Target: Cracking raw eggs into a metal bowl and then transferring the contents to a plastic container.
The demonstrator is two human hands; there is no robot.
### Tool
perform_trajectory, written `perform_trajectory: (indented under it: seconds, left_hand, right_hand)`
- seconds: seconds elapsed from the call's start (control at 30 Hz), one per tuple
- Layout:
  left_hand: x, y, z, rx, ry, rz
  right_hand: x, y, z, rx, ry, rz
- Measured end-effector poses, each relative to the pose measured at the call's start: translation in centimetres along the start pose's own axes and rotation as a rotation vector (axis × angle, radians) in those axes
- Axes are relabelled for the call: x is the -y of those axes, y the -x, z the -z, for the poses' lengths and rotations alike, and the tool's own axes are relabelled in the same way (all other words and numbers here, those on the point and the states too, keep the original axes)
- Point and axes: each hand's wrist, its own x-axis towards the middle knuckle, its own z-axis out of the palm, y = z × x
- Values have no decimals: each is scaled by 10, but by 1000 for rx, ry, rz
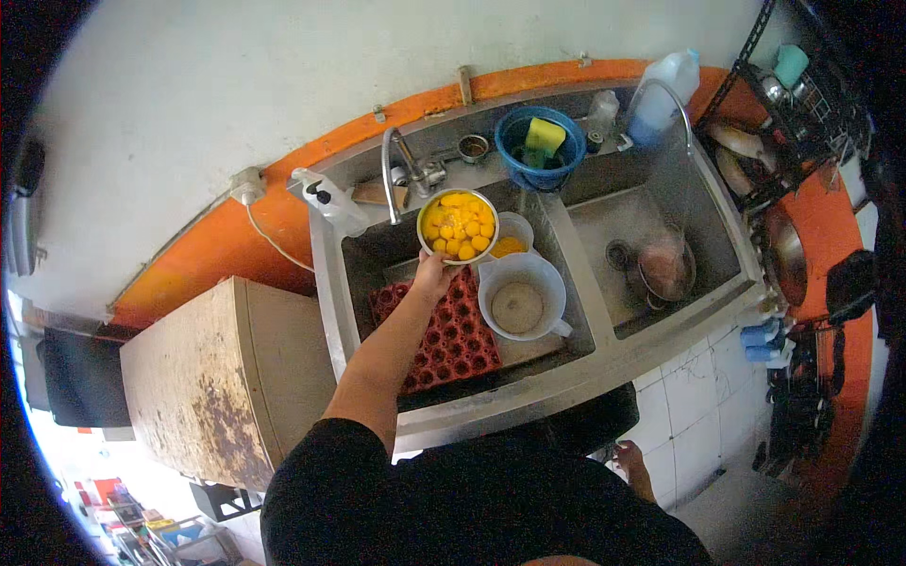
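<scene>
My left hand [433, 274] holds the rim of a round metal bowl [458, 226] full of egg yolks, above the left sink basin. Beneath my forearm lies a red egg tray [453, 339]. Right of the bowl stands a translucent plastic jug [522, 297], and behind it a smaller plastic container [511, 237] with something yellow inside. My right hand [627, 456] is low beside my body, below the sink's front edge; its fingers look bent, and whether it grips anything cannot be made out.
A curved faucet [391, 177] rises behind the left basin. A blue bucket [541, 148] with a yellow sponge [545, 136] stands on the back ledge. Water runs over a pan [667, 265] with pinkish contents in the right basin. A spray bottle [333, 201] is at the left corner, a large jug [664, 99] at the back right.
</scene>
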Motion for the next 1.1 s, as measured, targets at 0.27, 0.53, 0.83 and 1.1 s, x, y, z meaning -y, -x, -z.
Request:
perform_trajectory:
  seconds: [0.27, 0.53, 0.83, 1.1]
  left_hand:
    - [10, -27, -11, -54, -37, -14]
    - [21, -40, -13, -29, -34, -111]
    - [35, -42, -25, -103, 2, -102]
    - [33, -34, -35, -139, -58, -123]
  right_hand:
    - [-40, -34, 19, 14, 23, 220]
    - [15, -31, -15, -134, 213, 182]
    - [13, -8, -3, -195, 263, 402]
    - [29, 0, -10, -134, 189, 198]
